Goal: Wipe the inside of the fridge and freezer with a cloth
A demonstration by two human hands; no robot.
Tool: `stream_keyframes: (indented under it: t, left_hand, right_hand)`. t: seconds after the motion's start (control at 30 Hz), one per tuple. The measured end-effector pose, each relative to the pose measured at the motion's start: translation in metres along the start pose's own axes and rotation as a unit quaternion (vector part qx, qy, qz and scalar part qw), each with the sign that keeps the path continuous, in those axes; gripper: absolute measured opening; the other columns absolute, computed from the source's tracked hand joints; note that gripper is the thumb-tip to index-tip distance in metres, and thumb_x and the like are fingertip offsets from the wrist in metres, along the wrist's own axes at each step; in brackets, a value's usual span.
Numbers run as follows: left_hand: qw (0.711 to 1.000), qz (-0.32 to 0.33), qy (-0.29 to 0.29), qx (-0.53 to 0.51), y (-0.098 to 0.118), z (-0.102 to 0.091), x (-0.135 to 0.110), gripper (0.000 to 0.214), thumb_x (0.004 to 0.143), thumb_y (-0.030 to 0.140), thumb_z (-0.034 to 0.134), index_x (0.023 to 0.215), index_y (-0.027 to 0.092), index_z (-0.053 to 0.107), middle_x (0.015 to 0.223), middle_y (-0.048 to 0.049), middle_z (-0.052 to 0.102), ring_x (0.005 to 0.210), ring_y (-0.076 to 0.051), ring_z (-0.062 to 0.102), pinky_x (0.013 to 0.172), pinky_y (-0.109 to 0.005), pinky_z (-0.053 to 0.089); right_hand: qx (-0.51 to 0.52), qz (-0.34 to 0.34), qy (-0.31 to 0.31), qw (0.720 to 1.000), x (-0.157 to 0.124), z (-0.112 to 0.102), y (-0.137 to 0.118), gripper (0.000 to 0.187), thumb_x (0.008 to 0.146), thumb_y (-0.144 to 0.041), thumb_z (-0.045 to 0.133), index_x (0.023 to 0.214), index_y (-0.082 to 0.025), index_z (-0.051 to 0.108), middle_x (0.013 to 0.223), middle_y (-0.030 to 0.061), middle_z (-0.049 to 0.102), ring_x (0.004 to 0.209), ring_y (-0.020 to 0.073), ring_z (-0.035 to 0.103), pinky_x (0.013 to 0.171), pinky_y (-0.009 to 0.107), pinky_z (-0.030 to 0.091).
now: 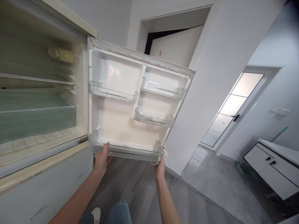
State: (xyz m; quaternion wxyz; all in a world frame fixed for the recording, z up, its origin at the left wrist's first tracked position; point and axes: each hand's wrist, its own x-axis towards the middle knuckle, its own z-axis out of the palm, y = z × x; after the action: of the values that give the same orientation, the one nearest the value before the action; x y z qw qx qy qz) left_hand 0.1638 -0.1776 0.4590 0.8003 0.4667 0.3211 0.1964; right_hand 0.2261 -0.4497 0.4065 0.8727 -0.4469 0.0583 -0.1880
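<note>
The fridge door point(116, 121) stands open, its white inner side facing me. Along its lower edge runs a clear door shelf point(130, 153). My left hand point(101, 159) grips this shelf near its left end, thumb up against the front and fingers partly hidden below. At the shelf's right end, my right hand point(160, 169) is closed on a whitish cloth point(164, 154), which is bunched against the lower corner. Three smaller clear shelves, one being the upper left shelf point(112, 93), sit higher on the door.
Left of the door is the open fridge compartment point(80, 118) with glass shelves and a greenish drawer point(37, 119). A white wall point(198, 102) lies behind the door. Further right are a glazed door point(233, 109) and a white cabinet point(268, 165). Grey wood-look floor point(140, 183) lies below.
</note>
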Motion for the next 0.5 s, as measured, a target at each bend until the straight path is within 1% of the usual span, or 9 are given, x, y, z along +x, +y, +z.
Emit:
stream_keyframes:
  t: [0.07,0.13,0.2,0.27,0.33,0.4,0.43,0.47,0.5]
  left_hand:
    - [1.0,-0.011,-0.001,-0.006,-0.001,0.0,0.002,0.064,0.053,0.06,0.075,0.101,0.022,0.055,0.102,-0.0033,0.056,0.079,-0.015,0.056,0.059,-0.029,0.052]
    - [1.0,-0.017,-0.02,-0.015,-0.001,-0.002,0.003,0.062,0.054,0.059,0.075,0.101,0.023,0.056,0.1,-0.0024,0.057,0.081,-0.016,0.057,0.061,-0.028,0.052]
    - [0.997,-0.023,-0.061,-0.031,-0.003,-0.007,0.002,0.052,0.06,0.057,0.073,0.097,0.024,0.058,0.097,-0.0014,0.059,0.084,-0.015,0.059,0.066,-0.028,0.053]
    - [0.993,-0.04,-0.106,-0.045,-0.011,-0.017,-0.001,0.037,0.069,0.051,0.069,0.094,0.025,0.059,0.096,-0.0006,0.062,0.085,-0.014,0.062,0.072,-0.028,0.054]
    - [0.987,-0.08,-0.136,-0.043,-0.028,-0.037,-0.007,0.026,0.075,0.042,0.066,0.094,0.025,0.06,0.098,-0.0019,0.065,0.084,-0.014,0.064,0.075,-0.029,0.054]
    - [0.979,-0.143,-0.147,-0.015,-0.054,-0.065,-0.014,0.025,0.075,0.035,0.067,0.095,0.021,0.062,0.101,-0.0073,0.067,0.083,-0.018,0.066,0.072,-0.031,0.055]
    - [0.976,-0.168,-0.138,0.0,-0.07,-0.082,-0.018,0.025,0.074,0.031,0.068,0.095,0.019,0.062,0.1,-0.0097,0.068,0.083,-0.02,0.067,0.071,-0.032,0.055]
    - [0.971,-0.201,-0.127,0.017,-0.087,-0.101,-0.021,0.024,0.074,0.029,0.068,0.095,0.019,0.063,0.101,-0.01,0.068,0.083,-0.02,0.067,0.07,-0.031,0.055]
    - [0.962,-0.245,-0.108,0.047,-0.105,-0.12,-0.025,0.02,0.074,0.032,0.068,0.091,0.022,0.064,0.1,-0.0067,0.069,0.082,-0.019,0.067,0.07,-0.03,0.055]
  right_hand:
    - [0.012,0.006,0.014,1.0,-0.005,0.0,0.004,0.048,0.07,-0.036,0.062,0.115,-0.02,0.059,0.113,0.0035,0.066,0.111,0.0166,0.057,0.091,0.03,0.048]
    - [0.028,0.02,0.031,0.999,-0.007,0.002,0.004,0.044,0.07,-0.033,0.062,0.112,-0.021,0.06,0.108,0.0023,0.068,0.103,0.0156,0.061,0.085,0.028,0.051]
    - [0.048,0.04,0.034,0.997,-0.008,0.004,0.003,0.039,0.071,-0.031,0.06,0.108,-0.022,0.061,0.1,0.0006,0.07,0.092,0.0145,0.064,0.079,0.027,0.053]
    - [0.074,0.067,0.009,0.995,-0.008,0.004,0.005,0.033,0.072,-0.031,0.056,0.103,-0.024,0.062,0.09,-0.0009,0.071,0.081,0.014,0.066,0.072,0.028,0.055]
    - [0.105,0.09,-0.037,0.99,-0.009,0.005,0.01,0.028,0.072,-0.032,0.051,0.097,-0.025,0.063,0.082,-0.0015,0.071,0.072,0.0143,0.067,0.068,0.032,0.055]
    - [0.138,0.108,-0.076,0.982,-0.013,0.009,0.02,0.026,0.072,-0.033,0.048,0.091,-0.025,0.064,0.077,-0.001,0.07,0.066,0.0147,0.066,0.067,0.035,0.056]
    - [0.154,0.119,-0.088,0.977,-0.017,0.012,0.027,0.025,0.072,-0.033,0.048,0.088,-0.025,0.064,0.076,-0.0007,0.07,0.064,0.0149,0.066,0.067,0.036,0.056]
    - [0.168,0.132,-0.1,0.972,-0.022,0.018,0.034,0.024,0.071,-0.033,0.048,0.086,-0.025,0.064,0.075,-0.0003,0.07,0.063,0.015,0.065,0.067,0.037,0.056]
    - [0.18,0.147,-0.112,0.966,-0.028,0.025,0.041,0.023,0.071,-0.033,0.048,0.085,-0.024,0.064,0.075,0.0,0.07,0.062,0.0152,0.065,0.067,0.038,0.055]
